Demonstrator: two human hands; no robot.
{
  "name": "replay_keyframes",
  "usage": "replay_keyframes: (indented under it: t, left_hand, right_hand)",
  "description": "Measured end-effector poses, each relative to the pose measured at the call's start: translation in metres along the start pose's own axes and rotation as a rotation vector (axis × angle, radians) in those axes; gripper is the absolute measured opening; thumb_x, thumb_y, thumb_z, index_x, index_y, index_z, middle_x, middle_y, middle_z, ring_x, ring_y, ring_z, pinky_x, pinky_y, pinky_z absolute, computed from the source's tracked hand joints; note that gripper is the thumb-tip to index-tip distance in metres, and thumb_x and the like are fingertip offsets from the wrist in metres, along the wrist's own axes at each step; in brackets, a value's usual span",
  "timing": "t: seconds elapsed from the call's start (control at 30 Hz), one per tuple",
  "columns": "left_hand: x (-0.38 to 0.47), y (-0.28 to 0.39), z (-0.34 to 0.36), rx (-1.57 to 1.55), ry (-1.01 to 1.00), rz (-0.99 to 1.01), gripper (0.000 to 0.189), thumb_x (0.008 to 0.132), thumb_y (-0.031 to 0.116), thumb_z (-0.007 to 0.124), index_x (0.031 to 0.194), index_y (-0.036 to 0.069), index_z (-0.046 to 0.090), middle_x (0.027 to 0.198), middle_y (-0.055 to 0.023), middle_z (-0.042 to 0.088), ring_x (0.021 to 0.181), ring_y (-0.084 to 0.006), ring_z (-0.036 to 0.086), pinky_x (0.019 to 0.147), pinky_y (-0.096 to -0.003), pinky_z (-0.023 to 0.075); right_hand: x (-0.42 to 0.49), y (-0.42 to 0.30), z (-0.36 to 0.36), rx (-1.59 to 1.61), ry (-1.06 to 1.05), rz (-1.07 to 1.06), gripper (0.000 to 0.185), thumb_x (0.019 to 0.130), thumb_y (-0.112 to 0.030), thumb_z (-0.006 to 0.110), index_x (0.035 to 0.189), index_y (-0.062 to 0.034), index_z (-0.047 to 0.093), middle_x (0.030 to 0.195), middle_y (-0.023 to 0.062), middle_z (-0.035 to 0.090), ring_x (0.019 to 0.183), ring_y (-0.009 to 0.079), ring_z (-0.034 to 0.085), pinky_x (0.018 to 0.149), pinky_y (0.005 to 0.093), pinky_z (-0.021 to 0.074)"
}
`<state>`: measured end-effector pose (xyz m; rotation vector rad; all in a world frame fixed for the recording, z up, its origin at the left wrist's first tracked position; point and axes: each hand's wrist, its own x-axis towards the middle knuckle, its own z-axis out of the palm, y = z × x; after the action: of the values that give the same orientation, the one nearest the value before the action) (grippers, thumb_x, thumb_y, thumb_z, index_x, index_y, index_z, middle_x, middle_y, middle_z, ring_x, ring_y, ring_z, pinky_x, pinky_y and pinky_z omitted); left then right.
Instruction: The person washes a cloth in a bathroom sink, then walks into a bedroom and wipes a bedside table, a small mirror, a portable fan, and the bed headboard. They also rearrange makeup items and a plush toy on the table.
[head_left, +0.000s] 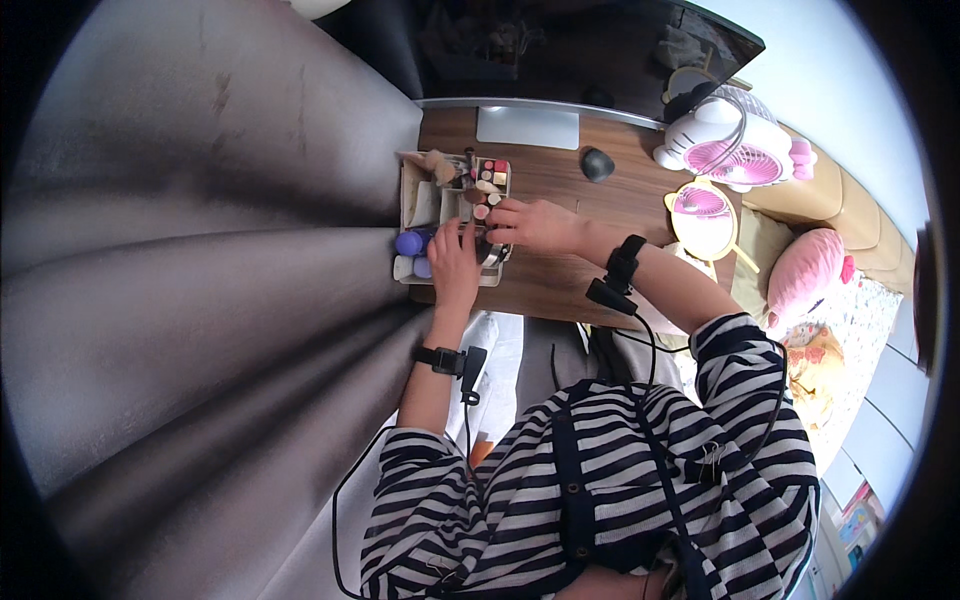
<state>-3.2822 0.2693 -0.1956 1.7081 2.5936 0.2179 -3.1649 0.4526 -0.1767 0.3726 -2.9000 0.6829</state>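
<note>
A cosmetics organizer with compartments (407, 195) stands on the wooden desk (544, 289), near its left end. My left hand (456, 262) reaches over the organizer's near part, beside a blue-capped bottle (409, 243); whether it holds anything cannot be told. My right hand (529, 225) is at the organizer's right side, fingers bent by several upright lipstick tubes (481, 212); its grip is unclear. A dark round container with a shiny rim (493, 255) lies below the right fingers. Makeup brushes (442, 166) stand in the far compartment, next to red and gold lipsticks (499, 166).
A monitor (555, 60) stands at the back, its base (528, 127) on the desk. A dark mouse (597, 163), a pink and white fan (731, 150) and a yellow-framed mirror (703, 219) are to the right. A grey curtain (225, 300) hangs along the left.
</note>
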Motion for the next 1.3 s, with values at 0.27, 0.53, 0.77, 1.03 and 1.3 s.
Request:
replay_keyframes:
  t: [0.27, 0.53, 0.77, 1.03, 1.3]
  left_hand:
    - [-0.03, -0.006, -0.007, -0.105, -0.07, -0.052, 0.038, 0.08, 0.013, 0.065, 0.117, 0.008, 0.056, 0.115, -0.0072, 0.057, 0.109, -0.0261, 0.052, 0.092, -0.0428, 0.0415]
    - [-0.02, -0.009, 0.016, 0.023, -0.037, 0.011, 0.019, 0.082, 0.016, 0.057, 0.099, 0.011, 0.063, 0.102, -0.0031, 0.058, 0.102, -0.0217, 0.053, 0.084, -0.0371, 0.0424]
    - [-0.019, -0.004, -0.001, -0.013, -0.067, -0.013, 0.017, 0.082, 0.015, 0.057, 0.097, 0.011, 0.063, 0.098, -0.0026, 0.056, 0.103, -0.0217, 0.052, 0.085, -0.0369, 0.0419]
    - [-0.04, -0.011, -0.089, -0.125, 0.08, -0.097, 0.027, 0.083, 0.008, 0.059, 0.11, 0.007, 0.058, 0.113, -0.0074, 0.061, 0.106, -0.0274, 0.056, 0.091, -0.0409, 0.0435]
    - [-0.048, -0.009, -0.11, -0.128, 0.265, -0.225, 0.025, 0.088, 0.011, 0.06, 0.112, 0.004, 0.057, 0.108, -0.0148, 0.06, 0.101, -0.0344, 0.056, 0.088, -0.0444, 0.0435]
  right_hand:
    - [-0.01, 0.001, 0.007, 0.277, 0.15, 0.187, 0.035, 0.076, -0.008, 0.066, 0.109, -0.0094, 0.054, 0.11, 0.01, 0.053, 0.105, 0.0317, 0.054, 0.083, 0.041, 0.0525]
    - [-0.046, -0.017, -0.003, 0.419, 0.258, 0.562, 0.037, 0.072, -0.012, 0.075, 0.101, -0.0051, 0.052, 0.101, 0.0123, 0.051, 0.097, 0.0338, 0.054, 0.08, 0.0416, 0.0488]
    - [-0.045, -0.032, 0.001, 0.444, 0.288, 0.549, 0.034, 0.072, -0.012, 0.074, 0.097, -0.0043, 0.051, 0.098, 0.0125, 0.051, 0.095, 0.0339, 0.054, 0.079, 0.0416, 0.0483]
    - [-0.02, -0.049, 0.022, 0.376, 0.31, 0.417, 0.037, 0.073, -0.014, 0.073, 0.103, -0.0064, 0.053, 0.101, 0.0109, 0.051, 0.097, 0.0316, 0.055, 0.078, 0.0407, 0.0512]
    - [0.031, -0.059, 0.062, 0.164, 0.227, 0.412, 0.043, 0.068, -0.017, 0.074, 0.102, -0.006, 0.05, 0.1, 0.0105, 0.048, 0.097, 0.028, 0.054, 0.075, 0.037, 0.0521]
